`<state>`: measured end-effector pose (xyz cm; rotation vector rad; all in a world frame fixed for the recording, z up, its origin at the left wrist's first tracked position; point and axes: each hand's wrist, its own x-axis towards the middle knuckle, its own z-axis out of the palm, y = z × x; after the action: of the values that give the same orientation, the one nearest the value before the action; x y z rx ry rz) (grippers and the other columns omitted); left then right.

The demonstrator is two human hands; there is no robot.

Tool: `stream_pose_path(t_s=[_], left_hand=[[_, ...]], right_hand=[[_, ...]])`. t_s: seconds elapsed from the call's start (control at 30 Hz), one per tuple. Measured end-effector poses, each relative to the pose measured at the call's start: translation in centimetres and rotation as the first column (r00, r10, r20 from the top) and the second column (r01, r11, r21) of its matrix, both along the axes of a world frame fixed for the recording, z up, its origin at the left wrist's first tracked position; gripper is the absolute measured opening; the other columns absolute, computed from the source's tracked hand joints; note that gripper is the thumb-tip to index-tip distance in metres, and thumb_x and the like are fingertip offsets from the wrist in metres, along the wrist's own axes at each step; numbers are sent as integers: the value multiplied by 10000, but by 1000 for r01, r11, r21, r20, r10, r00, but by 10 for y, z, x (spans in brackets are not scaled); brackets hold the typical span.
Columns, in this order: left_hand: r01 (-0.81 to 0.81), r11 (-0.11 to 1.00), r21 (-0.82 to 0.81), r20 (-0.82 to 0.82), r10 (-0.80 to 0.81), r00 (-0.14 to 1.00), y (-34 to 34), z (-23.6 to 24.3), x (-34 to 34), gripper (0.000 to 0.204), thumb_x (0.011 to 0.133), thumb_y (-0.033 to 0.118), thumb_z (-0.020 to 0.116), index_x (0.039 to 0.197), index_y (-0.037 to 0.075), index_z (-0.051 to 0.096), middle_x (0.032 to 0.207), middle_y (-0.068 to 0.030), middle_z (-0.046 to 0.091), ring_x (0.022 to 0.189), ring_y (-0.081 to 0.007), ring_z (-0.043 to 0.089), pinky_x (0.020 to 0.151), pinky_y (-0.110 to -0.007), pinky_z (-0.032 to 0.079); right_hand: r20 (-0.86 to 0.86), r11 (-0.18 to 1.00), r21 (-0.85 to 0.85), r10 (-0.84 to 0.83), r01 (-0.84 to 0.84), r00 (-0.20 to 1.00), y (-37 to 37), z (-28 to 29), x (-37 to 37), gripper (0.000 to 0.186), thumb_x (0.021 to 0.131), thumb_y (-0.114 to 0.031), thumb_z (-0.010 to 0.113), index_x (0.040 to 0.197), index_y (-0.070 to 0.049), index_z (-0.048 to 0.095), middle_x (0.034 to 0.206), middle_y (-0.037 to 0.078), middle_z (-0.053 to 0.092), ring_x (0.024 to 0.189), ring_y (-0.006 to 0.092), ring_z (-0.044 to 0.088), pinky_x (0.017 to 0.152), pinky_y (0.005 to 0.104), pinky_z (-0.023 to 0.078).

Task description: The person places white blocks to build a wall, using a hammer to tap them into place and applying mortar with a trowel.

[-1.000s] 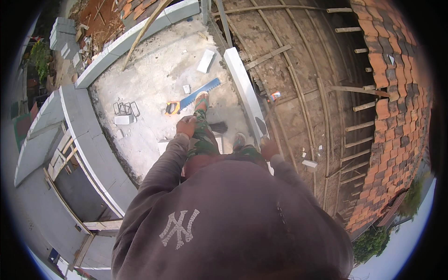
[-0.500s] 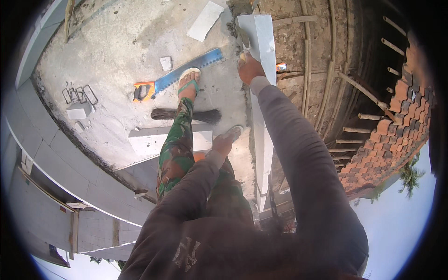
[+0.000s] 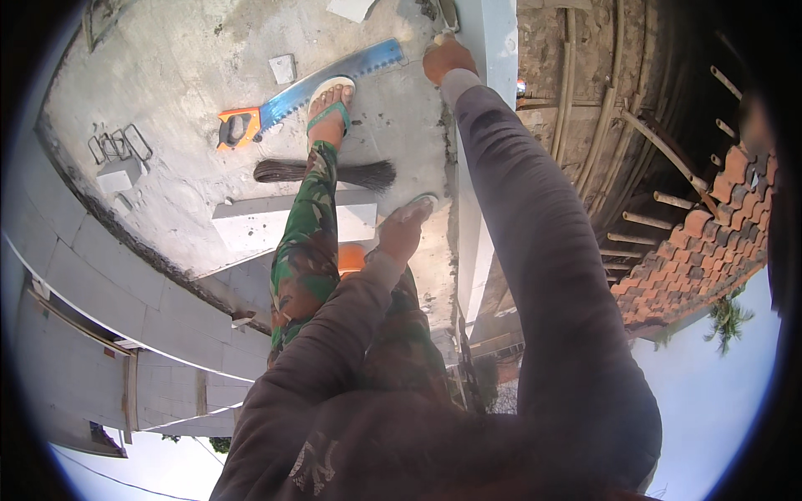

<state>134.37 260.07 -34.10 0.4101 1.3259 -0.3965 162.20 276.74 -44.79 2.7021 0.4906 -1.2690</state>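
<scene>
My right grip (image 3: 449, 62) holds a grey, pale-handled trowel-like tool (image 3: 448, 17) beside the straight pale-grey block wall (image 3: 499, 37), seemingly laid; one long white block (image 3: 249, 225) lies loose. Left grip (image 3: 400, 233), I cannot tell.

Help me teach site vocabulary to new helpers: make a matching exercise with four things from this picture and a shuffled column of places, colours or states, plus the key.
Things
1. Saw
2. Bundle of bristles
3. Person's right hand
4. Roof tiles

Places, colours or states
A. Reddish orange, toward the picture's right side
B. Closed around the handle of a tool, beside the pale ledge
C. Dark, on the floor, partly hidden by a leg
D. Blue and orange, partly covered by a sandalled foot

Right pairs: 1-D, 2-C, 3-B, 4-A
</scene>
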Motion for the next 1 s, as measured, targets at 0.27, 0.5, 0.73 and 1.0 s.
stream_pose_path(t_s=[0.27,0.5,0.73,1.0], left_hand=[[37,994,-104,-27,-40,999,12,4,3,423,959,397,646,1232,74,667,1095,-40,690,976,-144,623,816,-338,467],[26,993,-117,8,-25,1000,18,12,13,442,971,417,632,1257,80,648,1129,-49,681,1011,-160,619,833,-344,468],[51,978,-202,-30,-58,998,8,1,-1,409,969,391,642,1232,77,639,1037,-12,643,880,-112,577,755,-296,439],[-23,980,-196,-114,0,993,7,3,1,304,993,268,618,1191,37,622,865,28,563,678,-55,492,560,-230,346]], right_hand=[[-85,969,-217,-140,119,986,-147,28,-82,627,1016,-366,471,1587,-148,331,1272,292,657,1207,463,627,1049,519,490],[-77,954,-258,-175,150,982,-274,38,-141,589,1020,-335,487,1562,-139,365,1143,292,703,1079,463,683,946,539,537],[127,986,162,11,-32,992,-69,20,-50,612,1007,-282,522,1573,-128,347,1040,268,710,983,425,712,870,526,560],[112,988,130,-98,83,989,-46,-20,-31,629,989,-224,521,1580,-94,347,1108,233,729,1018,422,720,872,511,585]])
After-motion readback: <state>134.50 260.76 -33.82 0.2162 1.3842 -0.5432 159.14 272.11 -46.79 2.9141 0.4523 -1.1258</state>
